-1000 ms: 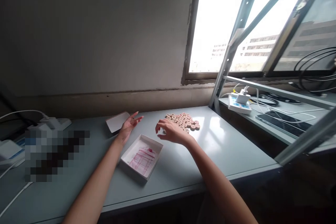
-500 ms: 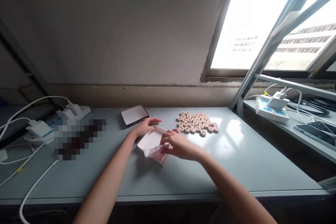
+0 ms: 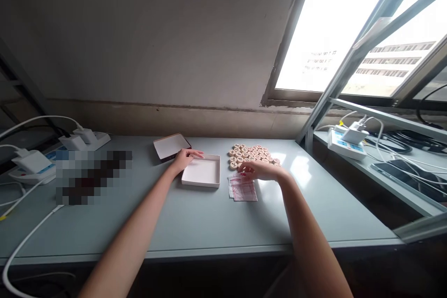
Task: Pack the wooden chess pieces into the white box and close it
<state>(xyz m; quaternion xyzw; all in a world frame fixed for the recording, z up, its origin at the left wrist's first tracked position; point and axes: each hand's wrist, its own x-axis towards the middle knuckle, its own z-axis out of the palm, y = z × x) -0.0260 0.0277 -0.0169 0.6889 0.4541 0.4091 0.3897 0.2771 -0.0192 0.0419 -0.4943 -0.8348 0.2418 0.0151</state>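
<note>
Looking down at a pale grey counter (image 3: 209, 228), there's a shallow white box tray (image 3: 201, 171) in the middle, with a tight pile of round wooden game pieces (image 3: 253, 156) just to its right. The left hand (image 3: 186, 158) sits at the tray's left side, fingers (image 3: 195, 152) open and stretched out flat across the rim. Just past it, near the wall, is the box lid (image 3: 172, 145), lying with its white inside facing up and its dark red edge showing.

The right hand (image 3: 261, 171) is over the near edge of the pile, fingers (image 3: 243, 167) curled down. Honestly can't tell from this angle if they're pinching a piece or just hovering. Right below them is a loose paper sheet (image 3: 242, 188) with a pink-red grid.

My worry is how close everything is. One careless brush from the right hand could knock the pile apart and send pieces rolling across that smooth counter, or drag the paper along. Leaning on the rim could also skid or tip the tray, since it looks pretty light.
</note>
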